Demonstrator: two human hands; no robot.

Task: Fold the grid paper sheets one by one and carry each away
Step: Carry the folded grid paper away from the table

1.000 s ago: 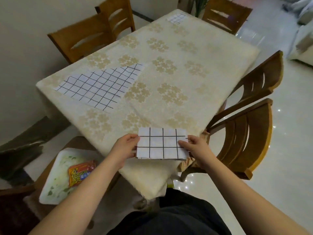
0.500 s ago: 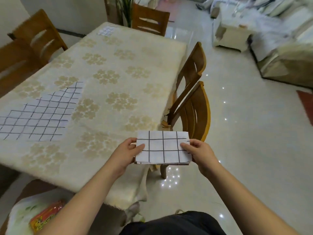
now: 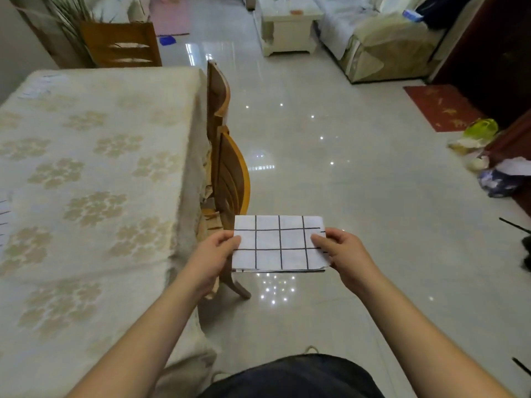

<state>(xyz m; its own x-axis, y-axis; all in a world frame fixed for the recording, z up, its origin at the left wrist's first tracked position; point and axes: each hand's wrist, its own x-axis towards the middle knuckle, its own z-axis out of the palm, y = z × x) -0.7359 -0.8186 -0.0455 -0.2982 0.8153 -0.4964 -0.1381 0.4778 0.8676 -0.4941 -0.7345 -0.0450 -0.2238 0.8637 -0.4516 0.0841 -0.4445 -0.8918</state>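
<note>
Head view: wooden chair (image 3: 230, 173) beside table (image 3: 94, 173), glossy floor (image 3: 359, 196).

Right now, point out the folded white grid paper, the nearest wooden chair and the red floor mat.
folded white grid paper (image 3: 280, 245): head view, middle of its top face.
nearest wooden chair (image 3: 230, 179): head view, curved backrest.
red floor mat (image 3: 442, 106): head view, its centre.

Looked like a lived-in home, open dining and living area. Dining table (image 3: 94, 168) under a cream floral cloth, wooden chairs (image 3: 230, 173) tucked in beside it, glossy tiled floor (image 3: 330, 145) running to a covered sofa (image 3: 382, 44), a low white cabinet (image 3: 287, 27), a red doormat (image 3: 442, 106).
</note>
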